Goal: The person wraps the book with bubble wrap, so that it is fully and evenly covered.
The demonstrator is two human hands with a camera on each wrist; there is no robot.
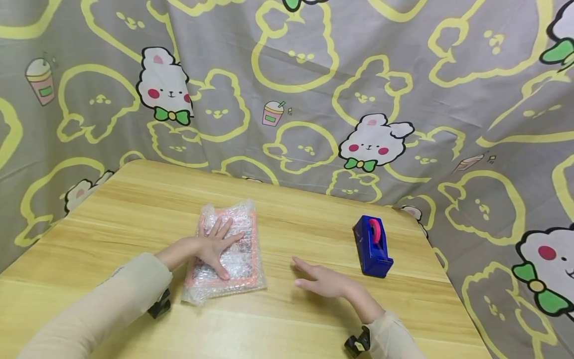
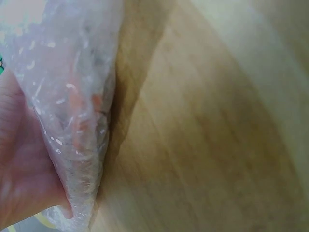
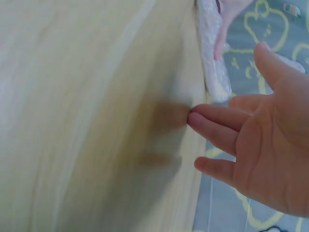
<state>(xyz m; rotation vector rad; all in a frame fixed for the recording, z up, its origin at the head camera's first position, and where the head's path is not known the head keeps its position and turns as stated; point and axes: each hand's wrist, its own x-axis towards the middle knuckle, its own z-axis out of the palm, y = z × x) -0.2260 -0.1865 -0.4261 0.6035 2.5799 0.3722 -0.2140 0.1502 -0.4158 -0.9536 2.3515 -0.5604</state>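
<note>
A flat rectangular item with an orange-pink border, wrapped in clear bubble wrap (image 1: 244, 271), lies on the wooden table. My left hand (image 1: 218, 248) rests on top of it, palm down with fingers spread. In the left wrist view the bubble wrap (image 2: 82, 96) fills the upper left, with the left hand (image 2: 26, 164) against it. To the right of the package, my right hand (image 1: 325, 280) is held over the table with its fingers extended and nothing in it. The right wrist view shows the right hand (image 3: 270, 135) with its palm visible and fingers slightly bent.
A blue tape dispenser (image 1: 373, 254) with a pink-red roll stands toward the right of the table (image 1: 287, 324). A grey curtain (image 1: 305, 109) with cartoon prints hangs behind the table and along its sides.
</note>
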